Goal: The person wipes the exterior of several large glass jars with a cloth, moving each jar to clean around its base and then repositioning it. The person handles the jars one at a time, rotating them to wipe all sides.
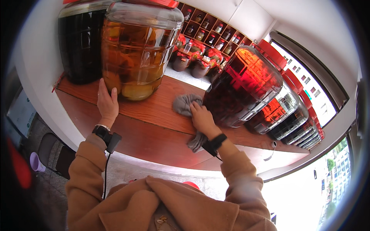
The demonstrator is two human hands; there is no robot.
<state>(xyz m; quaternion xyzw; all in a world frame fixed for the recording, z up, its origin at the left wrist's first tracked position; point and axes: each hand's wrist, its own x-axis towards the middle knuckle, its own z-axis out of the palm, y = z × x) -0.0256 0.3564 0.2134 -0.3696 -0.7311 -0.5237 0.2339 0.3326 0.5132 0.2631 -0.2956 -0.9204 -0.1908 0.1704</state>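
Note:
My left hand (108, 101) lies against the lower left side of a large glass jar (138, 57), thumb apart from the fingers and not wrapped around it. The jar holds amber liquid with pale pieces at the bottom. My right hand (202, 119) presses a bunched grey cloth (185, 104) onto the reddish-brown wooden counter (153, 114). Below the wrist, a striped end of cloth hangs over the counter's front edge. Just right of this hand stands a glass jar of dark red liquid (231, 98), its upper part lit bright red.
A jar of near-black liquid (82, 46) stands at the left by the white wall. More red-lidded jars (284, 111) line the counter to the right. Behind are red-covered crocks (201, 68) and a wooden cubby shelf (212, 30). A folding chair (52, 150) is on the floor at left.

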